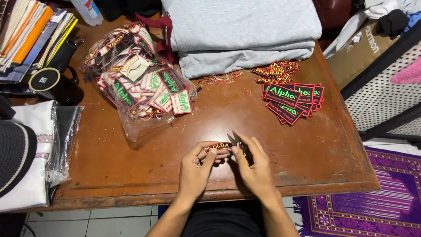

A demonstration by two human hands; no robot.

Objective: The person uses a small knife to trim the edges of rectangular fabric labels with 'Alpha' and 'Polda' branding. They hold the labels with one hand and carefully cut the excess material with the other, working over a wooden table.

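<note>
My left hand (196, 169) pinches a small black embroidered patch (218, 146) with red and yellow stitching, near the front edge of a worn brown table (307, 153). My right hand (255, 169) grips small metal snips (233, 139) whose blades meet the patch's right end. A heap of trimmed black patches (289, 94) with red borders and green lettering lies at the right. A clear plastic bag (136, 79) stuffed with more patches sits at the left.
Folded grey cloth (243, 33) lies along the table's far side, with loose thread scraps (217, 79) in front of it. Stacked books (30, 33), a black mug (55, 85) and bagged white cloth (37, 153) crowd the left. A purple rug (372, 197) covers the floor at right.
</note>
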